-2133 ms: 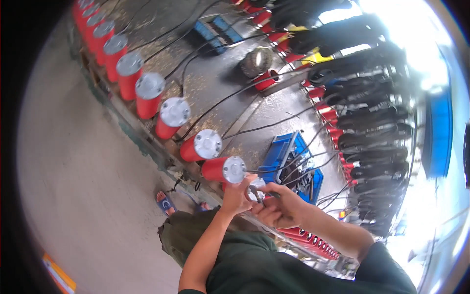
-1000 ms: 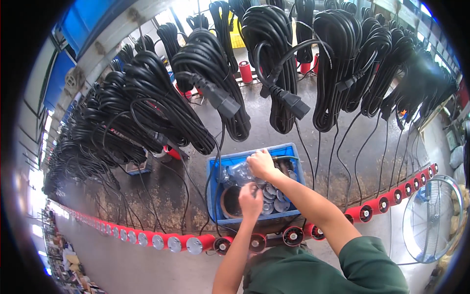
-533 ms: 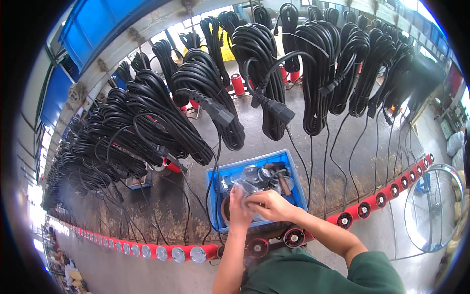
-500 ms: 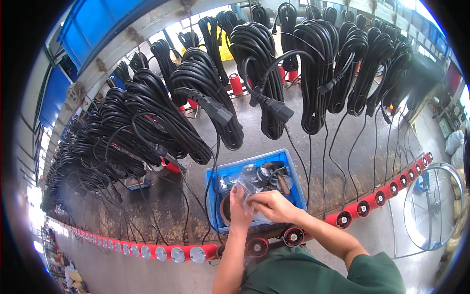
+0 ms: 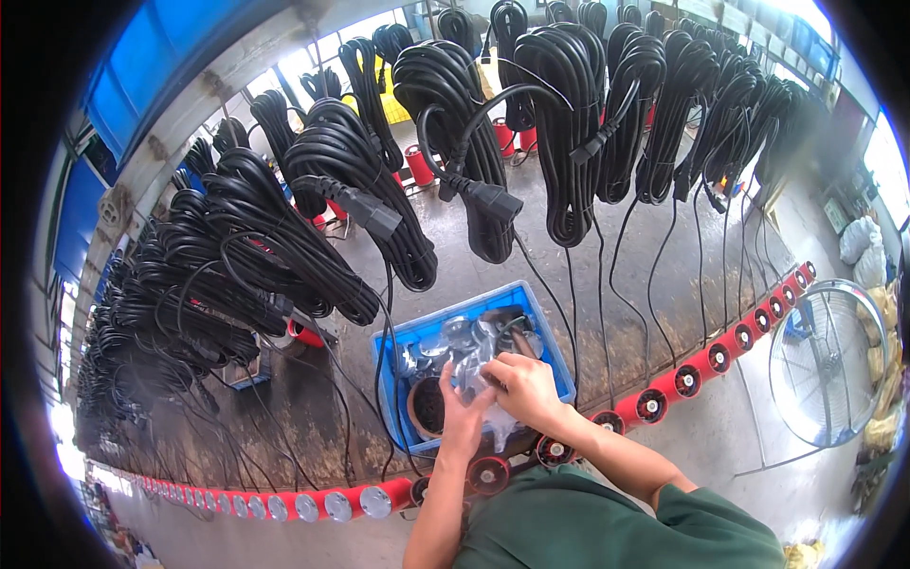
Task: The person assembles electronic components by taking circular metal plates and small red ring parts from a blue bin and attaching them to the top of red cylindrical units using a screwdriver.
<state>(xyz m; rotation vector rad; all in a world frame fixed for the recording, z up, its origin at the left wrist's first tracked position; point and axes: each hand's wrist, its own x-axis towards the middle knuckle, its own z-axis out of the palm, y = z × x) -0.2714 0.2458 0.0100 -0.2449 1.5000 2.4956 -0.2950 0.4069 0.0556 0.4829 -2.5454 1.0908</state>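
Note:
My left hand (image 5: 461, 412) and my right hand (image 5: 531, 387) work close together over the near part of a blue plastic crate (image 5: 387, 403). Between them is a crumpled clear plastic bag (image 5: 499, 425), part of it hanging down toward the crate's near rim. The right fingers pinch the bag. On its other side my left hand holds it, thumb and fingers around the film. Shiny round metal parts (image 5: 459, 334) lie in the crate, with a brown round bowl (image 5: 427, 406) of small dark pieces beside my left hand. Fingers and film hide some of the crate's contents.
Coiled black power cables (image 5: 559, 133) hang in a long row over the worktable (image 5: 621, 365). Thin black cords run down to red cylinders (image 5: 687, 381) lined along the near edge; those at left show silver ends (image 5: 376, 503). A round wire guard (image 5: 827, 360) stands at right.
The view has shifted, so the scene sits slightly further left. The plastic bag is lower and more spread out between my hands, and the brown bowl shows more fully.

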